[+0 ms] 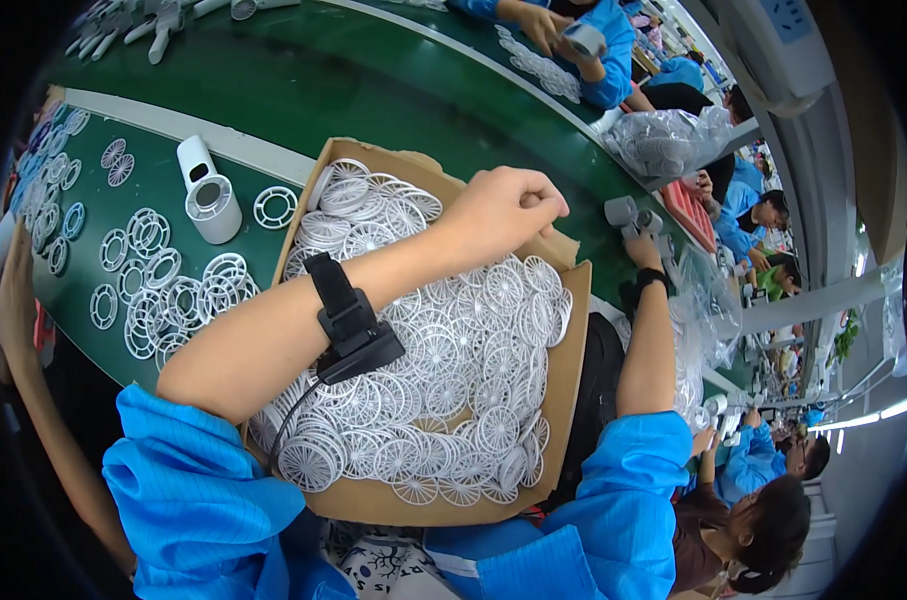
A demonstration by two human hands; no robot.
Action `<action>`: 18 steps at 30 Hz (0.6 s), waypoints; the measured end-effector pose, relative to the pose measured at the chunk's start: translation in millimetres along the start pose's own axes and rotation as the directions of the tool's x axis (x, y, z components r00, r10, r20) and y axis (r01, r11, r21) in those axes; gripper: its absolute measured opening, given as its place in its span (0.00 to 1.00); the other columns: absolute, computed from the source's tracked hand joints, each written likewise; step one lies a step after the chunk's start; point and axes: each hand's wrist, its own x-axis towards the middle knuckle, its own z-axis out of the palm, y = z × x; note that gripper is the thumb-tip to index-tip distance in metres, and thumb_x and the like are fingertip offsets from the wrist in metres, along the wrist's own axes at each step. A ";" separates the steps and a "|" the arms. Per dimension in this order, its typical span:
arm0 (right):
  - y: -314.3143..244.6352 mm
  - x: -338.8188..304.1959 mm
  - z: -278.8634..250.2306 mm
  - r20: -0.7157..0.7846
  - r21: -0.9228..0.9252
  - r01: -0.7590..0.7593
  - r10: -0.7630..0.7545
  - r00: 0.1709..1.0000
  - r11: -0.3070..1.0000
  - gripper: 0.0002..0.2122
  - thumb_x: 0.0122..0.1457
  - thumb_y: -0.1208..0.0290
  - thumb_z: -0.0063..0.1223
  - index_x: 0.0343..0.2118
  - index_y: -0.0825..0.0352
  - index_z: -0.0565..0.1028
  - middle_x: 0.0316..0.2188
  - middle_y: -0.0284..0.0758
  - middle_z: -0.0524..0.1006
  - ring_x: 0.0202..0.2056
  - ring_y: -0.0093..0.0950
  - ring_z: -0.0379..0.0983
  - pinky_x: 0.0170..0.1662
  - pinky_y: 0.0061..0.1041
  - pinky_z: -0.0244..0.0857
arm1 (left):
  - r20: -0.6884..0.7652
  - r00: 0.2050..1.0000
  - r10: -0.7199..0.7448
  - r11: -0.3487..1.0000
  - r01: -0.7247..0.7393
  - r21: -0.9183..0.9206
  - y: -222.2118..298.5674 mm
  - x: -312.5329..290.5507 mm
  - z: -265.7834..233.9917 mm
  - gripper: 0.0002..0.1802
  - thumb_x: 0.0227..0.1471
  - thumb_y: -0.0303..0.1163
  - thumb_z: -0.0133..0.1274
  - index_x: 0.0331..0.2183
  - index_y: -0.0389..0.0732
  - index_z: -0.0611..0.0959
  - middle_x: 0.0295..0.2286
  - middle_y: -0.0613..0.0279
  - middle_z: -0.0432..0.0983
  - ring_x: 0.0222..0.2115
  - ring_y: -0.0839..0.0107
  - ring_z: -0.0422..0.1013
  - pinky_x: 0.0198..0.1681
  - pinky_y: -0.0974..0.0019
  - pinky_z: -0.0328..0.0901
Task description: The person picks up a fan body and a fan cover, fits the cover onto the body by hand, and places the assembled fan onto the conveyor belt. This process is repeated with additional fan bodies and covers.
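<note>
My left hand is raised over the far side of a cardboard box, its fingers curled in; anything inside them is hidden. The box is heaped with round white spoked plastic grilles. To the box's right, my right hand has its fingers around a grey cylindrical housing. Beside that stands another grey cylindrical housing. Both wrists wear black straps, and the left one carries a small black device.
Left of the box, a white housing with a handle stands on the green table among loose white rings. A green conveyor belt runs behind. Clear plastic bags lie to the right. Another person's arm shows at far left; co-workers sit across the belt.
</note>
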 end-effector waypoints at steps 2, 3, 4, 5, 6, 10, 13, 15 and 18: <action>-10.2 -10.7 16.0 -0.018 -0.046 0.039 -0.039 0.999 0.998 0.29 0.48 0.61 0.51 0.53 0.69 0.63 0.39 0.56 0.74 0.44 0.51 0.69 0.51 0.41 0.61 | -0.026 1.000 0.002 1.000 -0.002 0.013 -3.9 -4.1 -1.6 0.12 0.49 0.33 0.50 0.31 0.35 0.82 0.20 0.63 0.77 0.18 0.78 0.70 0.23 0.73 0.63; -14.3 -17.9 18.8 -0.045 -0.110 0.053 -0.058 0.997 0.993 0.31 0.47 0.62 0.52 0.54 0.69 0.61 0.39 0.56 0.73 0.44 0.50 0.70 0.51 0.41 0.61 | -0.033 0.999 0.004 1.000 -0.004 0.015 -4.2 -5.0 -1.5 0.12 0.49 0.33 0.50 0.31 0.35 0.82 0.19 0.62 0.77 0.18 0.77 0.70 0.23 0.72 0.63; -20.1 -20.8 20.9 -0.071 -0.174 0.063 -0.076 0.995 0.983 0.32 0.46 0.63 0.53 0.56 0.69 0.59 0.39 0.56 0.73 0.43 0.50 0.70 0.50 0.41 0.62 | -0.041 0.999 -0.002 1.000 0.003 0.020 -4.5 -4.6 -1.8 0.12 0.49 0.33 0.50 0.31 0.35 0.82 0.19 0.62 0.77 0.18 0.77 0.70 0.23 0.72 0.63; -26.3 -20.5 21.7 -0.065 -0.169 0.070 -0.082 0.995 0.983 0.32 0.46 0.63 0.53 0.56 0.69 0.59 0.39 0.56 0.73 0.43 0.50 0.70 0.50 0.41 0.62 | -0.033 0.999 -0.016 1.000 0.017 0.024 -4.8 -3.8 -1.8 0.12 0.50 0.32 0.50 0.31 0.34 0.81 0.20 0.63 0.76 0.19 0.79 0.69 0.23 0.74 0.62; -34.3 -20.1 17.1 0.007 -0.142 0.038 -0.037 0.999 0.989 0.31 0.46 0.62 0.54 0.54 0.70 0.61 0.39 0.56 0.74 0.43 0.49 0.71 0.49 0.40 0.63 | -0.027 0.999 -0.030 0.999 0.031 0.028 -3.7 -3.3 -1.4 0.11 0.51 0.32 0.49 0.32 0.34 0.81 0.21 0.64 0.76 0.19 0.80 0.68 0.23 0.75 0.61; -55.6 -13.2 -3.9 0.135 -0.037 -0.031 0.035 0.990 0.999 0.28 0.46 0.60 0.54 0.49 0.70 0.67 0.38 0.53 0.75 0.43 0.48 0.71 0.47 0.39 0.63 | 0.022 0.998 -0.057 0.997 0.056 0.050 -6.4 0.5 0.4 0.12 0.51 0.33 0.49 0.31 0.34 0.81 0.21 0.64 0.75 0.21 0.81 0.68 0.25 0.75 0.62; -88.5 -10.5 -35.5 0.037 0.192 0.042 -0.050 0.998 0.981 0.26 0.44 0.56 0.56 0.43 0.70 0.71 0.38 0.50 0.75 0.42 0.48 0.71 0.45 0.38 0.63 | 0.096 0.993 -0.074 0.991 0.063 0.117 -14.7 6.8 4.4 0.14 0.51 0.35 0.49 0.33 0.34 0.80 0.22 0.63 0.76 0.24 0.80 0.70 0.28 0.74 0.63; -148.7 -24.7 -66.0 -0.018 0.304 0.111 -0.111 0.994 0.946 0.24 0.45 0.55 0.57 0.40 0.71 0.73 0.36 0.49 0.76 0.40 0.45 0.72 0.41 0.34 0.64 | 0.152 0.981 -0.117 0.968 0.079 0.238 -21.7 5.5 -0.7 0.16 0.51 0.37 0.50 0.37 0.34 0.79 0.26 0.62 0.77 0.28 0.78 0.71 0.32 0.73 0.65; -241.3 -79.5 -132.3 0.038 0.660 0.190 -0.286 0.958 0.727 0.19 0.53 0.61 0.54 0.38 0.74 0.73 0.28 0.38 0.76 0.29 0.27 0.72 0.33 0.26 0.64 | 0.022 0.965 -0.261 0.965 0.261 0.001 -20.4 -1.7 3.6 0.19 0.51 0.38 0.51 0.41 0.34 0.75 0.32 0.61 0.76 0.32 0.76 0.72 0.35 0.71 0.65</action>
